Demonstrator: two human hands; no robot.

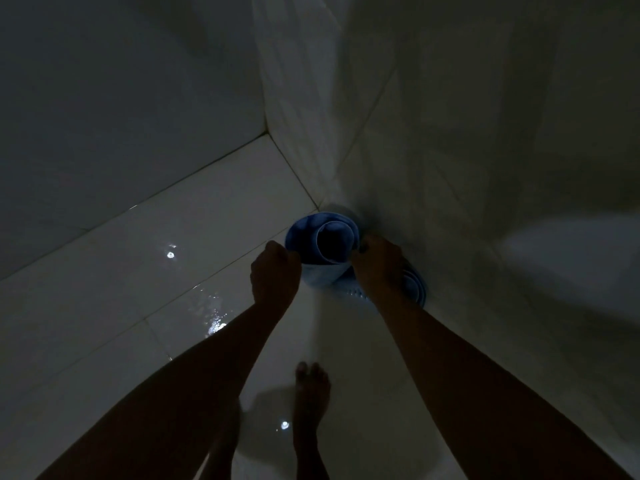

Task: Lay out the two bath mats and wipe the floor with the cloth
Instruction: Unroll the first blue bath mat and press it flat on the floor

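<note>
Blue rolled mat [322, 237] gripped by left hand [275, 271]; right hand [377, 263].

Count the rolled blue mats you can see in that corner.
2. One rolled blue mat stands in the corner, gripped by the left hand and right hand. A second roll sits behind the right wrist, partly hidden in the dark.

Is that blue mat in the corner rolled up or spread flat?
Rolled up: the blue mat shows a spiral end, gripped by the left hand and right hand.
</note>
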